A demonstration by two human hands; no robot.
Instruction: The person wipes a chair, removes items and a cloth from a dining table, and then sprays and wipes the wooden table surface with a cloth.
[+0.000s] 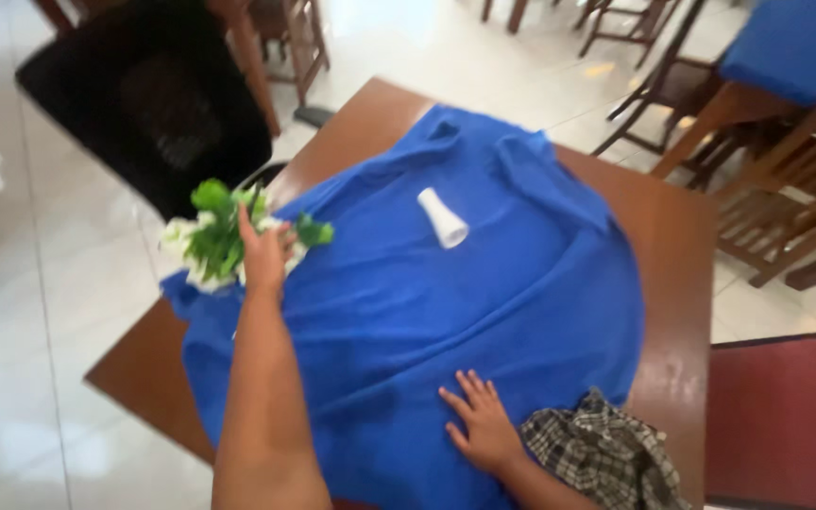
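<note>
From the head camera we look down on a brown wooden table (pixel 682 246) draped with a rumpled blue cloth (pixel 484 302). Our left hand (pixel 264 253) reaches out to the cloth's far left edge and closes around a bunch of green and white artificial flowers (pixel 219 236), fingers wrapped about the stems so the leaves spill out on both sides of the hand. Our right hand (pixel 484 430) lies flat on the near part of the cloth, palm down, fingers spread and holding nothing. Just beside its wrist sits a crumpled dark plaid cloth (pixel 606 453). A small white vase (pixel 443 218) lies tipped on its side near the middle of the blue cloth, well apart from both hands. A black chair (pixel 144 94) stands beyond the flowers on the pale tiled floor (pixel 30 359), and wooden chairs (pixel 776 189) crowd the upper right.
</note>
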